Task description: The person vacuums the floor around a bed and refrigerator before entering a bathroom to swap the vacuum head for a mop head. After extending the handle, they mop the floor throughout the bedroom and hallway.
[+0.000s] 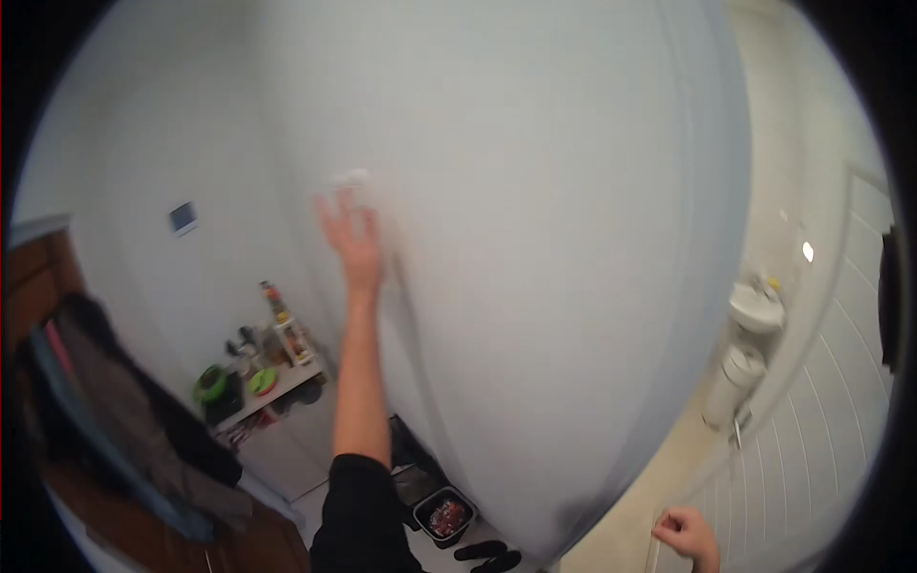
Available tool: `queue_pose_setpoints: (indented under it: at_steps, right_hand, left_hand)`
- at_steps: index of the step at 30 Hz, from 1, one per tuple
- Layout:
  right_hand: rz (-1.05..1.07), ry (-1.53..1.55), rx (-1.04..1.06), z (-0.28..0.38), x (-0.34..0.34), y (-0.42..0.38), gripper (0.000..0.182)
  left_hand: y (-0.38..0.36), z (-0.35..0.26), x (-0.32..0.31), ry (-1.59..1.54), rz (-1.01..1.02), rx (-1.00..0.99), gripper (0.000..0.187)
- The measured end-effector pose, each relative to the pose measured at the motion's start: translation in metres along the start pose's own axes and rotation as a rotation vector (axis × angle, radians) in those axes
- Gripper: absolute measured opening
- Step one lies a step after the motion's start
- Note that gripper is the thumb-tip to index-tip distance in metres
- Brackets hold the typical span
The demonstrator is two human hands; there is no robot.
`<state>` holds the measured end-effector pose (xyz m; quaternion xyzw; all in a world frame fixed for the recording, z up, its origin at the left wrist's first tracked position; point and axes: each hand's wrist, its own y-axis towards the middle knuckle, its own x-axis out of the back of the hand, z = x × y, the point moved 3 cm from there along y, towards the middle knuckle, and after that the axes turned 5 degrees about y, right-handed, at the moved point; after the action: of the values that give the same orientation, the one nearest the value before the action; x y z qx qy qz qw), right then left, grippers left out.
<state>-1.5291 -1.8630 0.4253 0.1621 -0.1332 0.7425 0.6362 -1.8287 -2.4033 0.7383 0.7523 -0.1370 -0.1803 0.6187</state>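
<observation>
1. Closest to the camera, bottom right corner: the right hand point(686, 535) is curled into a loose fist, low down near the edge of the white door point(841, 382). Can't tell if it actually has hold of anything; the grip looks closed, but whatever it's on is hidden.
2. Bottom middle: a black sleeve point(361, 516) runs up into a bare forearm stretching way out ahead.
3. Down on the floor near that sleeve there's a small black tray point(445, 517) with something reddish in it, and a pair of black slippers point(487, 554) just beside it.
4. Far left: dark clothes point(115, 420) hanging on a brown wooden piece, pretty blurry.
5. A bit further back on the left, a white shelf point(287, 382) against the wall, holding a green round thing point(210, 385), a smaller green bowl-ish thing point(262, 381) and some bottles and clutter I can't make out.
6. The left hand point(350, 239) is up at the white wall point(535, 239), fingers spread wide open, palm toward the surface. Fingertips are right at a small white light switch point(351, 179) or similar wall fitting; it's motion-blurred, so I can't say whether they're touching it. Nothing held in that grip.
7. Higher on the left wall sits a small dark square panel point(183, 218).
8. Furthest off, right side through the doorway: a white sink point(757, 307) with a white bin point(732, 382) below it.
</observation>
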Motion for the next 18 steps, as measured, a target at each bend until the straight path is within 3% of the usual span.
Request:
queue_pose_setpoints:
  at_steps: [1, 2, 4, 5, 8, 11, 12, 13, 14, 15, 16, 17, 18]
  right_hand:
    - [-0.063, -0.025, -0.022, -0.01, 0.003, -0.005, 0.016]
    - [-0.133, -0.049, -0.06, -0.018, 0.007, -0.007, 0.017]
    - [-0.239, -0.035, -0.103, -0.018, 0.021, -0.012, 0.017]
    - [-0.29, -0.033, -0.127, -0.031, 0.031, -0.015, 0.019]
    - [-0.438, -0.03, -0.259, -0.057, 0.061, -0.023, 0.019]
    - [-0.578, -0.073, -0.315, -0.116, 0.086, -0.039, 0.018]
    - [-0.645, -0.113, -0.287, -0.137, 0.1, -0.041, 0.018]
    - [-0.649, -0.117, -0.302, -0.153, 0.113, -0.039, 0.018]
    - [-0.8, 0.082, -0.386, -0.172, 0.131, -0.039, 0.022]
    - [-0.942, 0.28, -0.466, -0.19, 0.146, -0.038, 0.026]
    - [-0.929, 0.268, -0.468, -0.217, 0.16, -0.034, 0.026]
    - [-1.089, 0.49, -0.47, -0.257, 0.174, -0.036, 0.029]
    - [-1.237, 0.72, -0.467, -0.282, 0.186, -0.037, 0.032]
  left_hand:
    - [-0.005, -0.009, 0.01, -0.092, -0.018, 0.002, 0.052]
    - [-0.017, -0.031, 0.025, -0.375, -0.05, 0.033, 0.051]
    - [-0.057, -0.044, 0.052, -0.271, -0.065, 0.022, 0.05]
    - [-0.08, -0.065, 0.065, -0.379, -0.114, 0.058, 0.047]
    - [-0.187, -0.025, 0.09, -0.031, -0.164, 0.215, 0.042]
    - [-0.336, 0.032, 0.12, 0.099, -0.025, 0.802, 0.041]
    - [-0.428, 0.086, 0.14, 0.171, 0.134, 1.056, 0.045]
    - [-0.504, 0.091, 0.156, 0.122, 0.224, 1.261, 0.046]
    - [-0.574, 0.08, 0.172, -0.258, 0.324, 1.594, 0.035]
    - [-0.67, 0.094, 0.218, -0.446, 0.589, 1.977, 0.023]
    - [-0.684, 0.037, 0.247, -0.267, 0.863, 2.193, 0.022]
    - [-0.725, 0.028, 0.297, -0.259, 0.837, 2.212, 0.022]
    - [-0.754, 0.0, 0.321, -0.304, 1.381, 1.907, 0.023]
